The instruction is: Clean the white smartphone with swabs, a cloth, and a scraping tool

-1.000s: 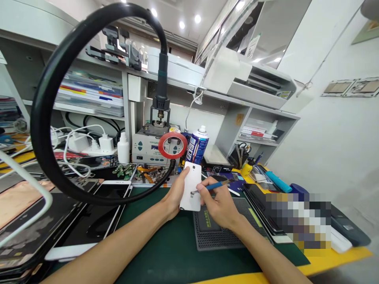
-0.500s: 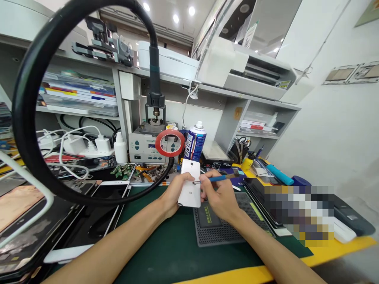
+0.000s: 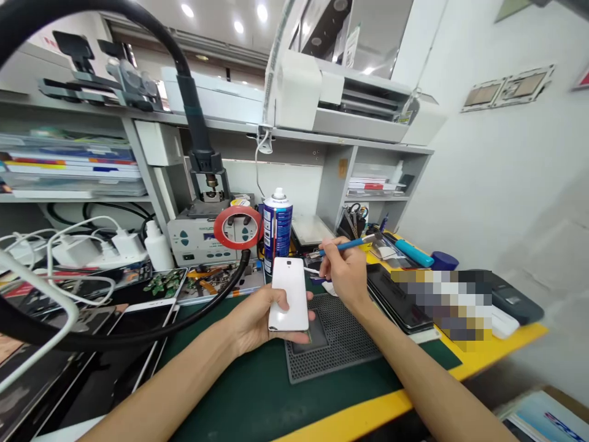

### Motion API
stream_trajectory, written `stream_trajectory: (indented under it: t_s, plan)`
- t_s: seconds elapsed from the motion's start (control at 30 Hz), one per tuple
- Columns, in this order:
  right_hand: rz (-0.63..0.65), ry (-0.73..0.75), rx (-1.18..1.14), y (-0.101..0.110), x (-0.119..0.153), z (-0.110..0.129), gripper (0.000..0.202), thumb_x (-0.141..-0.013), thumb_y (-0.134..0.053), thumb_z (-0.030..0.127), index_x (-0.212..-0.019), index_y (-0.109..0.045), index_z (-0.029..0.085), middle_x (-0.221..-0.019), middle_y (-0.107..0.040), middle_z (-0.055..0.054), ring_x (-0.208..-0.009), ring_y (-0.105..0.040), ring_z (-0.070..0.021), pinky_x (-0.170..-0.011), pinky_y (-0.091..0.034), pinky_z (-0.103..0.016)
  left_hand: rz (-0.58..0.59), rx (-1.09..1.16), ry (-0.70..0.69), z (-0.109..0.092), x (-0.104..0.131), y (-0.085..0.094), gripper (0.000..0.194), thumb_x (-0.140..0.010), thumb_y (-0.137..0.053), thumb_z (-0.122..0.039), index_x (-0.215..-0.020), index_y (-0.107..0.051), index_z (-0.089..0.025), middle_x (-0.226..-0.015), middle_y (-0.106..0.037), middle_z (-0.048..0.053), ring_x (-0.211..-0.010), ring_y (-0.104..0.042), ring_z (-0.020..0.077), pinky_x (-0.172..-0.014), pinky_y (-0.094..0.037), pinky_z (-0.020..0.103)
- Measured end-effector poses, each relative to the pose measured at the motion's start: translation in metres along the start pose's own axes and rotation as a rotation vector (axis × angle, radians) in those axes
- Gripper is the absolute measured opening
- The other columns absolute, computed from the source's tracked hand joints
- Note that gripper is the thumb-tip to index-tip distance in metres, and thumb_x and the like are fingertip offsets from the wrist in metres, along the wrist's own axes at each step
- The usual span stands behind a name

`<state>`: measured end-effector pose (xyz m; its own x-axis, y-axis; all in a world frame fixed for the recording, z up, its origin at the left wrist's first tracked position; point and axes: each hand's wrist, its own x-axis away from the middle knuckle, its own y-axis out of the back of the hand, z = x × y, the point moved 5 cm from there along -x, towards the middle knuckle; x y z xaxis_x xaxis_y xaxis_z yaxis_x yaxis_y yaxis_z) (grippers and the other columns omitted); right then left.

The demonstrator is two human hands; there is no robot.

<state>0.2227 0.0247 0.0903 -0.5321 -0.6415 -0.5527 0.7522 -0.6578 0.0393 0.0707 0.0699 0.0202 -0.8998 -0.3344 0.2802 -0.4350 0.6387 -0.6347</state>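
A white phone (image 3: 294, 285) lies back side up in my left hand (image 3: 260, 316), its camera end pointing away from me. My left thumb presses on the phone's back, and the fingers wrap under it and show at its right edge. My right hand (image 3: 347, 273) is closed around a thin blue tool (image 3: 350, 244), held apart from the phone, to its right. The tool's broader metal-coloured end points right. A thin white piece shows between the phone and my right hand. Under and beside the phone is a dark perforated mat (image 3: 340, 341).
Behind the phone stand a blue spray can (image 3: 278, 224) and a red ring (image 3: 238, 227) by a grey control unit (image 3: 197, 239). A black flexible arm (image 3: 196, 116) loops over the left. Dark phones (image 3: 400, 298) lie right; white cables (image 3: 59, 258) lie left.
The view has turned to the right. My right hand with the blue tool has moved off the phone, up and right. My left hand has shifted its hold, its thumb now lower on the phone.
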Motion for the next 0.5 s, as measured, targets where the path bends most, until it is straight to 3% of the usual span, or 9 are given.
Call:
stream_trajectory:
  t_s: [0.17,0.5]
  plan:
    - [0.014,0.008,0.0,-0.0017,0.0013,-0.0024,0.027,-0.091,-0.056,0.041,-0.077,-0.058,0.017,-0.042,-0.051,0.006,-0.035,-0.045,-0.0097,-0.039,-0.034,-0.021,-0.035,-0.058,-0.068,-0.0005,-0.0011,-0.0007,0.062,-0.069,-0.052,-0.002,-0.129,-0.044,-0.014,-0.129,-0.057,0.015,-0.105,-0.063,0.0345,-0.073,-0.06,0.052]
    - [0.037,0.002,0.021,-0.0067,0.0039,-0.0067,0.027,-0.089,-0.057,0.041,-0.077,-0.059,0.017,-0.043,-0.052,0.005,-0.037,-0.046,-0.0101,-0.041,-0.035,-0.021,0.004,-0.095,-0.093,0.0002,-0.003,-0.0023,0.069,-0.065,-0.051,0.0,-0.131,-0.041,-0.015,-0.13,-0.055,0.017,-0.108,-0.062,0.0375,-0.076,-0.058,0.054]
